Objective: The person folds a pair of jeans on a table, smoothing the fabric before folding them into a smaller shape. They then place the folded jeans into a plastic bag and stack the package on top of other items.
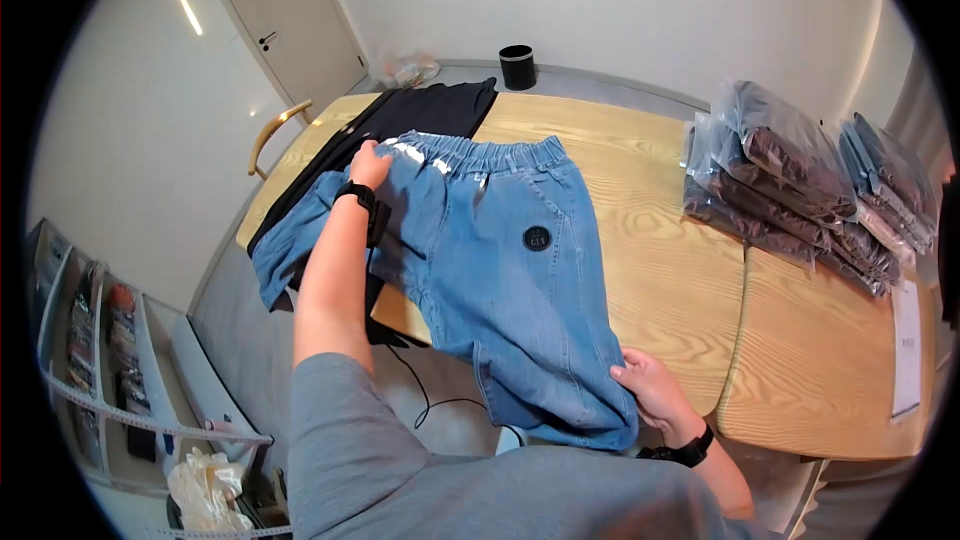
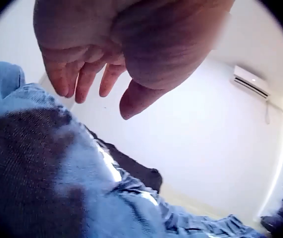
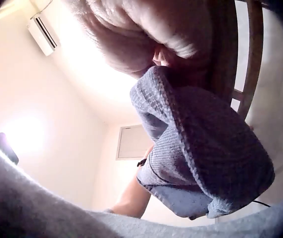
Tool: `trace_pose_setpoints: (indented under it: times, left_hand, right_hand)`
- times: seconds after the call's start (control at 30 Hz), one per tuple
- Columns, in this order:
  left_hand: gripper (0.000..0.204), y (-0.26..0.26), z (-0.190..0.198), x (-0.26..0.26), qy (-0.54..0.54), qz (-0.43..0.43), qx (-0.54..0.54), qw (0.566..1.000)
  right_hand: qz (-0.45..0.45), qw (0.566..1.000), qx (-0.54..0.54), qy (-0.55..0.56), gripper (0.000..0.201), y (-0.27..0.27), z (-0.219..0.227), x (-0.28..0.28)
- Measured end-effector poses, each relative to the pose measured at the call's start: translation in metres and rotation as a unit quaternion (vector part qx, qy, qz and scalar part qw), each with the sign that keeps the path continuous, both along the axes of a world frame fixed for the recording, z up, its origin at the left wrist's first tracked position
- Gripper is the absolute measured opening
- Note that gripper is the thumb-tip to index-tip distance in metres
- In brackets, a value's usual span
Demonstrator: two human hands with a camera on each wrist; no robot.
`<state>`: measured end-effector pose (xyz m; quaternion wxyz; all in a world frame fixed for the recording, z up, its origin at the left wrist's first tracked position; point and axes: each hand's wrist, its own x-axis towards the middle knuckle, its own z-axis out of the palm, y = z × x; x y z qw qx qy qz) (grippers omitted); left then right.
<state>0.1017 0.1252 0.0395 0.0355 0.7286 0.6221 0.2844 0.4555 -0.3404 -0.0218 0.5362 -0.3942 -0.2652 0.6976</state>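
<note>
Wood bench, white walls, door far left. Jeans flat mid-bench over black garment. Left hand at waistband, grip relaxed; right hand grip pinching near hem. Bagged stock right.

The jeans hide the right hand's fingers.

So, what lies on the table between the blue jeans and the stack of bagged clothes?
Nothing: in the head view, only bare wooden table separates the blue jeans from the bagged clothes.
</note>
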Motion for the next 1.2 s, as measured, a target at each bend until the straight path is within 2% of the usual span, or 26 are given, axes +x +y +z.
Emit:
trace_pose_setpoints:
  times: [0.17, 0.2, 0.27, 0.3, 0.4, 0.43, 0.5, 0.57, 0.6, 0.63, 0.67, 0.73, 0.8, 0.87, 0.9, 0.97, 1.0, 1.03, 1.07, 1.1, 1.13, 1.17, 1.2]
  left_hand:
    - [0.083, 0.044, -0.023, -0.001, 0.057, 0.088, -0.071, 0.992]
    - [0.087, 0.049, -0.027, 0.001, 0.101, 0.097, -0.072, 0.988]
    - [0.089, 0.02, -0.01, 0.018, 0.133, 0.132, -0.143, 0.972]
    - [0.086, 0.025, -0.013, 0.018, 0.126, 0.144, -0.178, 0.965]
    - [0.08, 0.028, -0.017, 0.012, 0.14, 0.127, -0.176, 0.966]
    - [0.071, 0.009, -0.001, 0.021, 0.13, 0.13, -0.152, 0.971]
    - [0.061, 0.027, -0.004, 0.001, 0.103, 0.065, -0.109, 0.987]
    - [0.051, 0.0, 0.022, 0.003, 0.082, -0.014, 0.005, 0.997]
    - [0.048, 0.032, 0.008, -0.021, 0.063, -0.047, 0.046, 0.996]
    - [0.044, 0.034, 0.013, -0.032, 0.149, -0.118, 0.135, 0.972]
    - [0.043, -0.012, 0.049, -0.019, -0.029, -0.129, 0.065, 0.989]
    - [0.042, -0.046, 0.092, -0.025, -0.054, -0.124, 0.119, 0.984]
    - [0.036, -0.107, 0.136, -0.027, -0.211, -0.143, 0.085, 0.963]
    - [0.03, -0.154, 0.167, -0.041, -0.314, -0.227, 0.084, 0.918]
    - [0.031, -0.171, 0.181, -0.061, -0.308, -0.176, 0.085, 0.931]
    - [0.034, -0.229, 0.211, -0.07, -0.297, -0.148, 0.129, 0.934]
    - [0.028, -0.261, 0.22, -0.07, -0.322, -0.179, 0.15, 0.917]
    - [0.033, -0.284, 0.23, -0.082, -0.315, -0.181, 0.176, 0.915]
    - [0.035, -0.313, 0.24, -0.084, -0.361, -0.139, 0.187, 0.903]
    - [0.056, -0.328, 0.248, -0.121, -0.088, -0.133, 0.273, 0.949]
    - [0.072, -0.34, 0.255, -0.15, -0.024, -0.086, 0.284, 0.955]
    - [0.07, -0.359, 0.264, -0.166, -0.048, -0.067, 0.29, 0.953]
    - [0.073, -0.4, 0.264, -0.149, 0.199, 0.013, 0.359, 0.912]
  right_hand:
    - [-0.015, 0.997, -0.079, -0.02, 0.031, 0.001, 0.009, -0.003]
    - [-0.01, 0.995, -0.101, -0.025, 0.03, 0.002, 0.011, -0.002]
    - [-0.015, 0.994, -0.106, -0.016, 0.029, 0.003, 0.009, -0.001]
    - [-0.007, 0.994, -0.109, -0.007, 0.028, 0.003, 0.009, -0.001]
    - [-0.006, 0.993, -0.115, -0.027, 0.027, 0.003, 0.012, -0.003]
    - [0.001, 0.992, -0.121, -0.026, 0.027, 0.003, 0.011, -0.004]
    - [0.003, 0.995, -0.083, -0.05, 0.028, 0.004, 0.004, -0.003]
    - [0.003, 0.995, -0.079, -0.06, 0.032, 0.007, 0.003, -0.002]
    - [-0.003, 0.995, -0.071, -0.069, 0.036, 0.004, 0.005, -0.004]
    - [0.002, 0.997, -0.037, -0.061, 0.041, 0.003, 0.012, -0.009]
    - [0.007, 0.999, 0.0, -0.052, 0.046, 0.004, 0.019, -0.012]
    - [0.075, 0.992, -0.015, -0.104, 0.051, 0.007, 0.025, -0.009]
    - [0.107, 0.985, -0.025, -0.132, 0.049, 0.013, 0.029, -0.013]
    - [0.136, 0.977, -0.025, -0.161, 0.047, 0.018, 0.032, -0.024]
    - [0.125, 0.978, -0.006, -0.166, 0.044, 0.019, 0.033, -0.03]
    - [0.115, 0.98, 0.033, -0.159, 0.038, 0.02, 0.044, -0.051]
    - [0.12, 0.979, 0.039, -0.157, 0.038, 0.023, 0.05, -0.061]
    - [0.134, 0.972, 0.071, -0.181, 0.036, 0.026, 0.055, -0.071]
    - [0.149, 0.962, 0.101, -0.204, 0.035, 0.029, 0.06, -0.082]
    - [0.151, 0.953, 0.119, -0.233, 0.028, 0.032, 0.064, -0.094]
    - [0.156, 0.952, 0.123, -0.232, 0.028, 0.037, 0.065, -0.105]
    - [0.153, 0.94, 0.172, -0.251, 0.023, 0.043, 0.064, -0.117]
    - [0.151, 0.926, 0.22, -0.268, 0.02, 0.049, 0.065, -0.129]
